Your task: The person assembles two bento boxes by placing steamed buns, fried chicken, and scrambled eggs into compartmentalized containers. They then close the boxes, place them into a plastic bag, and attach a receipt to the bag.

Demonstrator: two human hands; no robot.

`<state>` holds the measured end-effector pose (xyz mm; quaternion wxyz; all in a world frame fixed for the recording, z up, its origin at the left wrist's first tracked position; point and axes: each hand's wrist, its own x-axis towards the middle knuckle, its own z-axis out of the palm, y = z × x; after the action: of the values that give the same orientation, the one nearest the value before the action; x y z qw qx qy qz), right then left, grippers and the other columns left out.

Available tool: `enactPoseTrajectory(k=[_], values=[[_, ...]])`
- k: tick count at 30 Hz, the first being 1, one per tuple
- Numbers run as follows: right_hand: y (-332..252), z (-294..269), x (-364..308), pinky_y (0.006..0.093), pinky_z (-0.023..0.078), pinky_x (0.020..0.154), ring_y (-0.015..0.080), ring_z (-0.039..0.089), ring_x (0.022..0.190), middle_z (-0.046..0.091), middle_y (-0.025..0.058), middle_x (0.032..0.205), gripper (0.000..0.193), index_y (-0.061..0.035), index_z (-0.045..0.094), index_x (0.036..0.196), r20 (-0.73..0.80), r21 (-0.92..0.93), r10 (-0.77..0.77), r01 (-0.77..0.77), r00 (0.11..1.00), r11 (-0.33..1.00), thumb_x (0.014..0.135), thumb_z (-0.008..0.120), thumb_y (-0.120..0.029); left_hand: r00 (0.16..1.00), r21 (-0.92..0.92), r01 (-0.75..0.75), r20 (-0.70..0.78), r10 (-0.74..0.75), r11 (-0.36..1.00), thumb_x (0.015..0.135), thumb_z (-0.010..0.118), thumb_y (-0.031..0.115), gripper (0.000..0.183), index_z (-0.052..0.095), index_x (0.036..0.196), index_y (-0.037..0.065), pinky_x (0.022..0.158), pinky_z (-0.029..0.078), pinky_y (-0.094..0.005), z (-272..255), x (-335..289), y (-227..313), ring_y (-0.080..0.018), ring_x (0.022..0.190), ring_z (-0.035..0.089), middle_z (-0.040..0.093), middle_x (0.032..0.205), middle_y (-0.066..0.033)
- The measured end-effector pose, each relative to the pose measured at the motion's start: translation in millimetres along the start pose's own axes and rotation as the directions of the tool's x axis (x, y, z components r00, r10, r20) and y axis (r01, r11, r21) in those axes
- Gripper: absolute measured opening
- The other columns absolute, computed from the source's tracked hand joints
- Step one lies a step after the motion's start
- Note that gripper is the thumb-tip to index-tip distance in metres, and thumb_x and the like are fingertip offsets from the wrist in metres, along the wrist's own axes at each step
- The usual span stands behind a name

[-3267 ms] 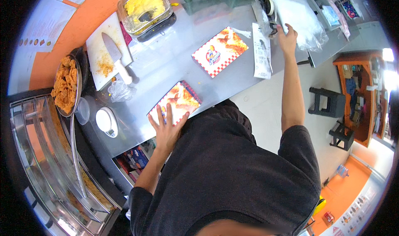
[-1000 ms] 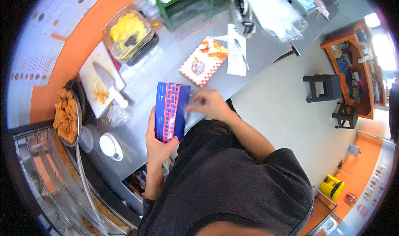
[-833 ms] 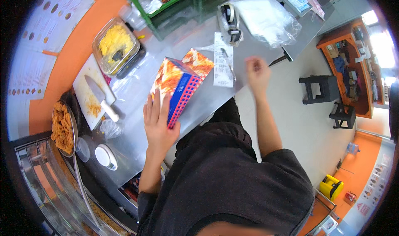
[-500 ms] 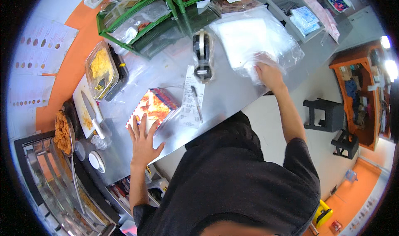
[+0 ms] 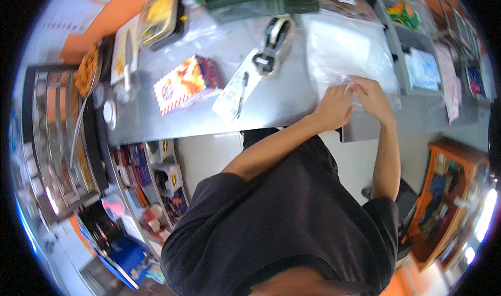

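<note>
Both hands meet at the near edge of a stack of clear plastic bags (image 5: 349,48) on the right part of the steel table (image 5: 250,105). My left hand (image 5: 334,108) reaches across, its fingers closed on the bag edge. Right beside it, my right hand (image 5: 373,102) pinches the same crumpled edge. Farther left stands a red, white and orange printed carton (image 5: 185,83), touched by neither hand. Between carton and bags lie a paper slip (image 5: 229,98) with a pen (image 5: 242,92) on it, and a black tape dispenser (image 5: 266,58).
A food tray with yellow filling (image 5: 160,14) and a knife (image 5: 127,61) on a white cutting board (image 5: 121,43) occupy the back left. A grey bin (image 5: 424,90) borders the bags on the right. Below the table's left side are shelves (image 5: 148,178) with packages.
My left hand has left the carton and crossed right to join my right hand at the plastic bags. The whole view has turned and shifted, showing more on the lower left.
</note>
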<state>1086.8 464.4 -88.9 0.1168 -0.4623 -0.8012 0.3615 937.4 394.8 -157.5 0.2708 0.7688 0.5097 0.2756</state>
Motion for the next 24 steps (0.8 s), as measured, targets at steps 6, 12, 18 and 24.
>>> enactPoseTrajectory(k=[6, 12, 18, 24], values=[[-33, -11, -49, 0.0373, 0.053, 0.082, 0.0281, 0.07, 0.086, 0.074, 0.0164, 0.095, 0.023, 0.0029, 0.07, 0.102, -0.223, 0.016, -0.065, 0.07, 0.973, 0.997, 0.1, 0.059, -0.017, 0.986, 0.208, -0.037, -0.15, 0.07, 0.977, 0.088, 0.063, 0.052, 0.079, 0.05, 0.145, -0.002, 0.115, 0.038, -0.0511, 22, 48, -32, -0.0429, 0.132, 0.052, 0.051, 0.147, -0.0281], [-40, -66, -73, 0.0295, 0.053, 0.073, 0.0139, 0.068, 0.082, 0.074, 0.0092, 0.1, 0.024, 0.0002, 0.069, 0.096, -0.518, 0.369, 0.055, 0.165, 0.854, 0.915, 0.104, 0.061, -0.021, 0.766, 0.226, 0.104, 0.603, -0.223, 0.969, 0.087, 0.068, 0.059, 0.083, 0.052, 0.144, -0.001, 0.113, 0.04, -0.0501, -12, 57, -10, -0.0385, 0.13, 0.055, 0.056, 0.142, -0.0266], [-85, -109, -101, 0.0283, 0.05, 0.063, 0.0148, 0.061, 0.067, 0.071, 0.0182, 0.098, 0.02, -0.0004, 0.061, 0.103, -0.579, 0.714, 0.146, 0.412, 0.802, 0.566, 0.107, 0.054, -0.018, 0.977, -0.954, 0.213, 0.212, -0.025, 0.209, 0.088, 0.081, 0.033, 0.075, 0.049, 0.15, 0.005, 0.109, 0.047, -0.0447, -58, -16, 37, -0.0294, 0.127, 0.06, 0.061, 0.139, -0.0174], [-81, -86, -99, 0.0196, 0.035, 0.041, 0.0055, 0.051, 0.053, 0.072, 0.0172, 0.097, 0.019, -0.0034, 0.057, 0.106, -0.712, 0.578, 0.202, 0.398, 0.673, 0.712, 0.11, 0.05, -0.021, 0.941, -0.786, 0.214, 0.007, 0.337, -0.58, 0.089, 0.081, 0.028, 0.091, 0.029, 0.162, 0.01, 0.115, 0.044, -0.0449, -88, -6, 74, -0.0276, 0.138, 0.051, 0.044, 0.158, -0.0144]])
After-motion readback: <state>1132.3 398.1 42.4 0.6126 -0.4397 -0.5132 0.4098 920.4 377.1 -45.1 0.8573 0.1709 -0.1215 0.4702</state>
